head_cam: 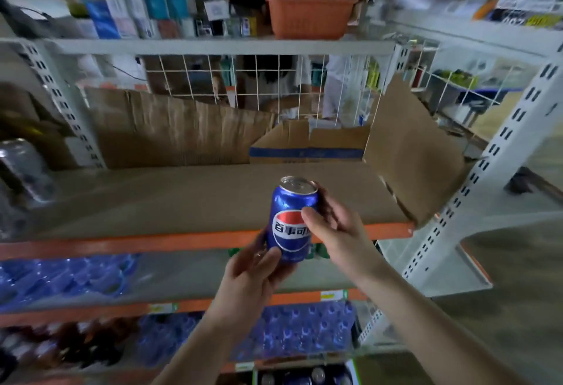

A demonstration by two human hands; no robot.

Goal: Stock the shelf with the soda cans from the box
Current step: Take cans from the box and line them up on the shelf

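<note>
— Where is the can now?

— The blue soda can [293, 220] is in the air, upright and a little tilted, in front of the orange edge of the shelf [182, 239]. Both hands hold it. The left hand [253, 275] grips the bottom part, its fingers [269, 258] are curled around the lower side. The right hand [333, 227] grips the upper part, the thumb lies on the front near the logo and the other fingers go behind the can.

— Is it touching the shelf?

— No, it does not touch. The shelf board is covered with brown cardboard [198, 198], and behind it an open cardboard box [307, 150] with a blue stripe stands at the back, against the white wire grid [259, 85].

— And the other levels?

— Below I see blue bottle packs [64, 275] on the left, more of them [298, 333] one level lower, and can tops [304, 377] at the very bottom edge. Above stands an orange basket [309, 18]. The picture is blurred at the sides, so the rest I cannot tell
</note>
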